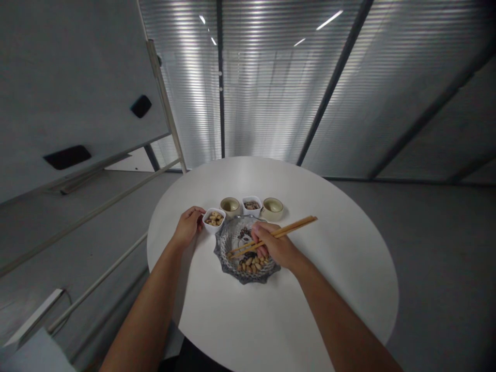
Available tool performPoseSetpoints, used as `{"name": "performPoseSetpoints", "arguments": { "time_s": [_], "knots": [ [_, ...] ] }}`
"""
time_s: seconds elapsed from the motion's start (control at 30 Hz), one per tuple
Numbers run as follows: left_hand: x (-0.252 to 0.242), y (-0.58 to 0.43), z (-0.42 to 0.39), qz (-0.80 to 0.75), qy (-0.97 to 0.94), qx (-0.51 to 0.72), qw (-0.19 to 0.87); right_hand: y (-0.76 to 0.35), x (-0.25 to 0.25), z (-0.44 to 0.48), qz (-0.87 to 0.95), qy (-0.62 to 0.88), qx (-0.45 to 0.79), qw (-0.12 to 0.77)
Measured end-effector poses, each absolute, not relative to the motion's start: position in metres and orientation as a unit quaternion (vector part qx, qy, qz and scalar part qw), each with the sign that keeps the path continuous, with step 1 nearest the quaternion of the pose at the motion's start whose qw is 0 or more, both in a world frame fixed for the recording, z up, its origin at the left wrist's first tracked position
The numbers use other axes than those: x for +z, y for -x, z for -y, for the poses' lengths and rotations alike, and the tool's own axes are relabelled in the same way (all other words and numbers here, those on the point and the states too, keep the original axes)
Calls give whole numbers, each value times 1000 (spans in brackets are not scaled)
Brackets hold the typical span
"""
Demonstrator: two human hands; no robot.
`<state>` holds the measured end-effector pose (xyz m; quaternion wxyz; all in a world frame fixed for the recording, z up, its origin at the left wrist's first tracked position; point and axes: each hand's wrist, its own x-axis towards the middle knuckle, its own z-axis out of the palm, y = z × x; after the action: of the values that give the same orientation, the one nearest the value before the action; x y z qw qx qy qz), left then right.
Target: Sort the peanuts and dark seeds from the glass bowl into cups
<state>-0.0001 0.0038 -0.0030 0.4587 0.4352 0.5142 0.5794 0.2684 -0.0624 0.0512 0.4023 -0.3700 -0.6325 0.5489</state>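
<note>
My right hand [276,247] is closed around a pair of wooden chopsticks [294,227], whose tips point down-left into a scalloped glass plate [227,243]. The plate holds a pile of peanuts [251,264] and some dark seeds [245,233]. My left hand [189,226] curls against the left side of a small white square bowl [214,219] holding peanuts. Behind the plate stand a round beige cup [230,206], a second white square bowl [251,205] with dark bits, and another beige cup [273,208].
Everything sits on a round white table [341,268]. A whiteboard on a stand [77,77] leans at the left, with a dark eraser [141,106] on it. Frosted glass wall panels [279,77] rise behind the table.
</note>
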Motion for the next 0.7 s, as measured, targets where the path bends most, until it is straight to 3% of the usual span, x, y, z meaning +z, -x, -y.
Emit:
{"name": "performPoseSetpoints", "arguments": {
  "time_s": [0.3,0.7],
  "knots": [
    [-4,1,-4,-511,-435,578,464,-272,43,61,646,346,558,389],
    [-5,2,-3,-511,-441,572,465,-263,47,66,627,409,488,450]
  ]
}}
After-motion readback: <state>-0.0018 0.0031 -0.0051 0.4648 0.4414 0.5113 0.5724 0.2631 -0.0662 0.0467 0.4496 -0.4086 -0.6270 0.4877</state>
